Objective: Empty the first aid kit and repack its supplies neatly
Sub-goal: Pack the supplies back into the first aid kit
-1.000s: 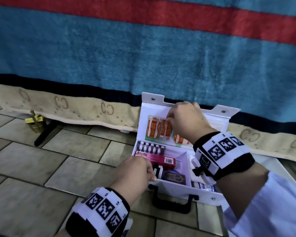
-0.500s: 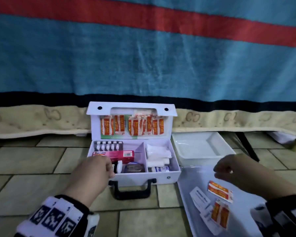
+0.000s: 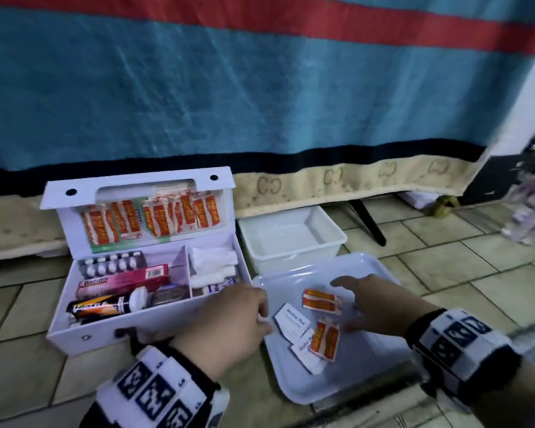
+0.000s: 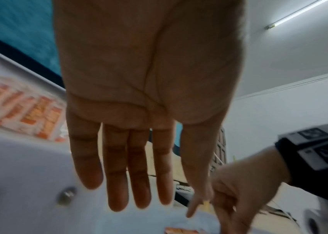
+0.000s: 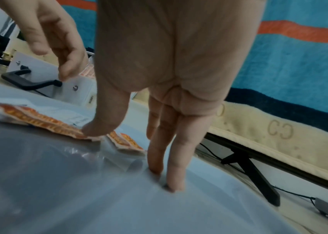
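Emptying judged barely begun. A few orange sachets point(image 3: 321, 300) and alcohol pads point(image 3: 292, 323) are laid on the tray point(image 3: 368, 381), at 3 o'clock of the open first aid kit point(image 3: 155, 327) on the floor. Lid pocket and both compartments are seen still full.

Left hand point(image 3: 226, 322): fingers straight, nothing held, confirmed in the left wrist view. Right hand point(image 3: 371, 304): fingers spread; only the right wrist view shows fingertips point(image 5: 176, 187) touching the tray.

R hand point(image 5: 171, 76) flat, fingertips point(image 5: 176, 185) on tray point(image 5: 209, 205), thumb on orange sachet point(image 5: 39, 118).
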